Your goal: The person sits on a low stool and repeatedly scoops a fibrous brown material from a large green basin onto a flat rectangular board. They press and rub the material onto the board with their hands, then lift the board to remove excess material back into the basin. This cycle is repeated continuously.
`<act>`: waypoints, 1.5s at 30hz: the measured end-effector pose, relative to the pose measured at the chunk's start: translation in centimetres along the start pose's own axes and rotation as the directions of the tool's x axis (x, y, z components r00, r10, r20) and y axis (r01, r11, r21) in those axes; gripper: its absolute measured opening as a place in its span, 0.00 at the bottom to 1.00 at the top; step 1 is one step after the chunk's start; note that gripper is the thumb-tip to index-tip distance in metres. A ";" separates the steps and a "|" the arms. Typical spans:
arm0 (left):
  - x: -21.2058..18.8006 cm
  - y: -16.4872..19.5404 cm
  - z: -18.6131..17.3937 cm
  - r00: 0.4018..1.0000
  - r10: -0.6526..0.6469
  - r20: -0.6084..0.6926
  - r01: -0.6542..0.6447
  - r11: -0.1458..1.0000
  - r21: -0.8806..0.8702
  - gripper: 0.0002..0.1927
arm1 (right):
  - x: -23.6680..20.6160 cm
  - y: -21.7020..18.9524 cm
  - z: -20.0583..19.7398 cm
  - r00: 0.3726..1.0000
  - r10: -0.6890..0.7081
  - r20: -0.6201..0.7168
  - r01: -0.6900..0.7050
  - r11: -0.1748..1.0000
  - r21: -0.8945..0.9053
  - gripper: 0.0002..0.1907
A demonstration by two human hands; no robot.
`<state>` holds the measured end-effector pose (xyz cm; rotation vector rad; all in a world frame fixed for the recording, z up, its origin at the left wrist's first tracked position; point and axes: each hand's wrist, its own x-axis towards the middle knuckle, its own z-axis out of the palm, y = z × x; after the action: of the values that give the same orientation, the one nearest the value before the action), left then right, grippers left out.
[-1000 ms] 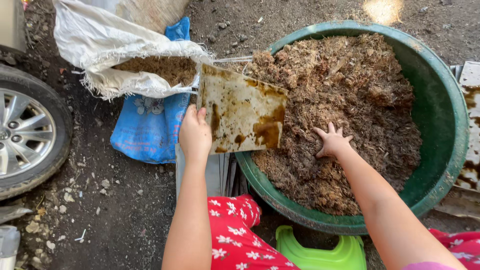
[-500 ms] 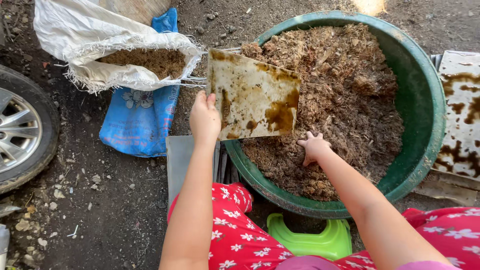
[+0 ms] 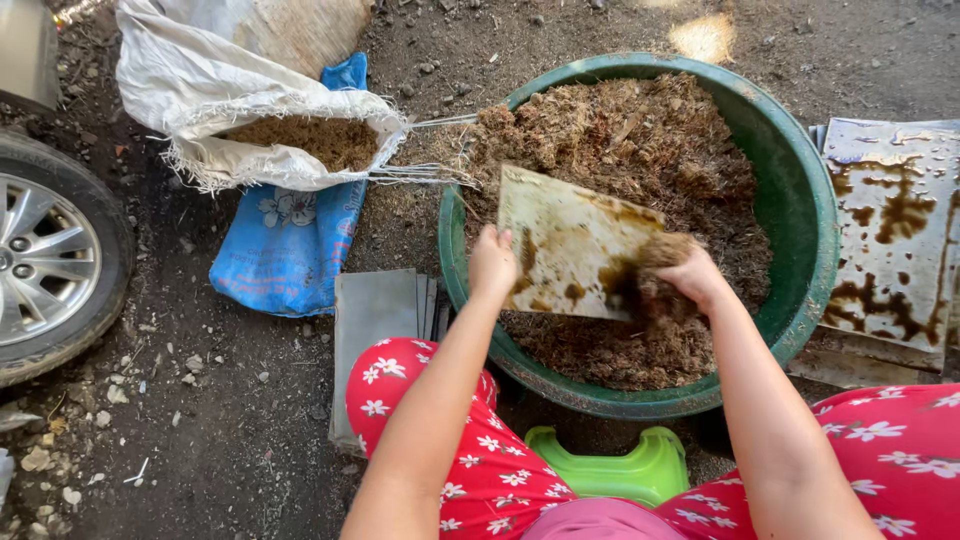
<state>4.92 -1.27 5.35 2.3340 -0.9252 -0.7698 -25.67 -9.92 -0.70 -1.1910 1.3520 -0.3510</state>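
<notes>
Now lifted from the basin [image 3: 800, 200]: right hand [image 3: 685, 280] clamped on brown mulch [image 3: 655, 290], just beside left hand [image 3: 492, 262] gripping stained sheet [image 3: 570, 235].

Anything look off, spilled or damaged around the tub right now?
Nothing spilled. The sheet in the left hand is blotched with rust, like the sheet on the ground beside the tub. The sack has a frayed mouth.
</notes>
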 end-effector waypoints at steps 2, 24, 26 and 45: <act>-1.2 -0.7 2.5 0.999 0.039 0.008 -0.039 0.999 -0.036 0.21 | -1.1 -3.4 1.7 0.998 -0.005 0.069 0.016 0.987 -0.157 0.48; -2.2 -1.5 5.8 0.989 0.056 0.136 -0.076 0.987 0.144 0.18 | 6.1 12.7 3.7 0.848 -0.044 -0.528 -0.249 0.847 -0.470 0.26; -2.2 -2.0 5.9 0.979 0.196 0.050 -0.200 0.975 0.102 0.18 | 6.0 11.7 3.4 0.857 -0.003 -0.515 -0.283 0.832 -0.477 0.25; -3.9 1.0 3.1 0.905 0.412 -0.102 -0.397 0.906 0.145 0.20 | -0.9 6.4 11.6 0.869 -0.138 -0.476 0.033 0.974 -0.222 0.25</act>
<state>0.03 0.12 4.99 2.1490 -1.3718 -0.3936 -18.50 -1.27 -7.79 -1.3975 1.8122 -0.6196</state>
